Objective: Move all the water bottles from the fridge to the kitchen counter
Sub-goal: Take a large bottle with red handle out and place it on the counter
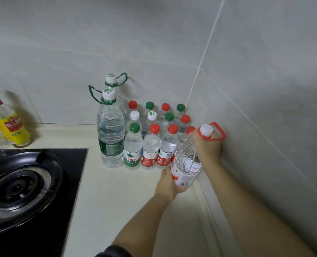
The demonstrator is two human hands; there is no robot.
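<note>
The wall (pixel 265 127) at three o'clock crowds the work. The counter (pixel 117 201) narrows to a strip between it and the pack of bottles, and that tight corner is the main source of trouble. The stove (pixel 33 182) at nine o'clock is well apart and looks no threat.

The big bottle (pixel 186 164) with the red handle (pixel 221 129) is tilted, its cap leaning toward one o'clock, at the five o'clock edge of the group. Whether its base touches the counter I cannot tell. The right hand (pixel 207 149) is wrapped round its neck just under the cap, knuckles near the wall. The left hand (pixel 168 184) cups the bottom from seven o'clock, fingers curled under. The bottle looks heavy, so it could slip if the lower hand leaves before the base sits flat.

The two tall green-handled bottles (pixel 110 138) at ten o'clock are likely steady. The small bottles (pixel 150 145) are the weak point. They stand packed close in rows, the nearest just behind the big bottle's shoulder. Righting the big bottle with a swing toward eleven o'clock might knock one and topple its neighbours. The red handle may also catch against the wall.
</note>
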